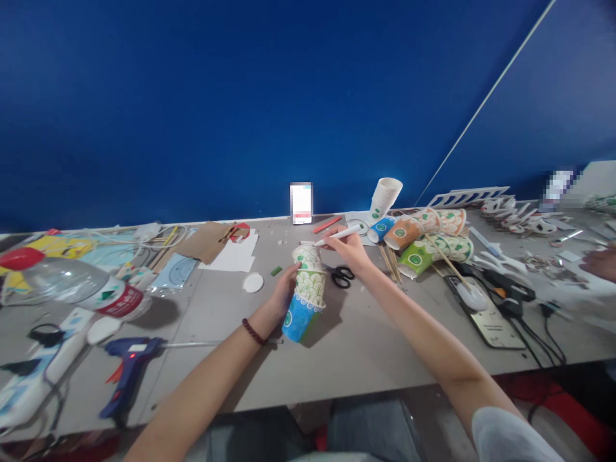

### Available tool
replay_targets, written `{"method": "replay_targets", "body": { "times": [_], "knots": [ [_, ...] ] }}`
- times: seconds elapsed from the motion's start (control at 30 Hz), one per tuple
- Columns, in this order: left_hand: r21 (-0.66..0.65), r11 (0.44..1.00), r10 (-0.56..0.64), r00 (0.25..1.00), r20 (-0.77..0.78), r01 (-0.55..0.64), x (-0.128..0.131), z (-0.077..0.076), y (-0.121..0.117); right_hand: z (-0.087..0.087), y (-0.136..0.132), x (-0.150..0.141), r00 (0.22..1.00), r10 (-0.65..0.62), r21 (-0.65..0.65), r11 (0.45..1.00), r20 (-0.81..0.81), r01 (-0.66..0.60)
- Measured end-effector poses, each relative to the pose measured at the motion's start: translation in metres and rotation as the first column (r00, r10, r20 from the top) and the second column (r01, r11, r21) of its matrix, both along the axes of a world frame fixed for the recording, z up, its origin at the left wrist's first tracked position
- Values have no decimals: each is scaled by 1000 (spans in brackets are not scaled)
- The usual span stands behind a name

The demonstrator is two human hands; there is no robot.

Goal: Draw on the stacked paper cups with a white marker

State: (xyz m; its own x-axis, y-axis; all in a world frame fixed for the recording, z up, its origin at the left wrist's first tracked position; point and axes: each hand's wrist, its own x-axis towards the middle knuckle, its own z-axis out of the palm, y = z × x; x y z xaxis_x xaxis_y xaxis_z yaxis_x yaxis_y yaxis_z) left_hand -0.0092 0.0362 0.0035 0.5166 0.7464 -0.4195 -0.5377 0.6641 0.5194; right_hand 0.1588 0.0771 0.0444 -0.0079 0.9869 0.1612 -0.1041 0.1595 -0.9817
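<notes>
Three paper cups [309,285], fitted end to end into a slightly bent column, are leaning in the left hand [283,292], whose fingers are curling round their side just above the bench [206,327]. The right hand [350,249] is pinching a white marker [342,233], its tip pointing at the top cup's rim; whether it is touching cannot be told. The lowest cup is already showing solid blue with a scalloped edge, while the two upper ones are carrying green, scale-like outlines on white, mostly unfilled. The colouring is looking partly done, the pale scales staying open to more.

To the right, similar cup columns [418,226] in blue, orange and green are lying beside thin wooden sticks [389,262]. Glossy black-handled scissors [342,276] are resting near the marker hand, and a flat, round white disc [253,282] is lying to the left.
</notes>
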Motion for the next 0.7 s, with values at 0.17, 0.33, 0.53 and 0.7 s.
{"method": "replay_targets", "body": {
  "times": [0.17,0.33,0.53,0.7],
  "knots": [
    [32,999,30,999,-23,-29,-1,-8,3,-5,0,0,994,20,60,998,111,-27],
    [4,1000,14,999,-48,-14,-1,-4,1,-1,-4,0,979,11,91,995,204,-30],
    [5,1000,2,999,-44,-2,-1,-4,0,2,-7,-2,974,24,93,995,227,-46],
    [28,1000,-5,1000,-27,6,-2,-10,2,0,-7,-1,968,40,96,993,248,-66]
  ]
}}
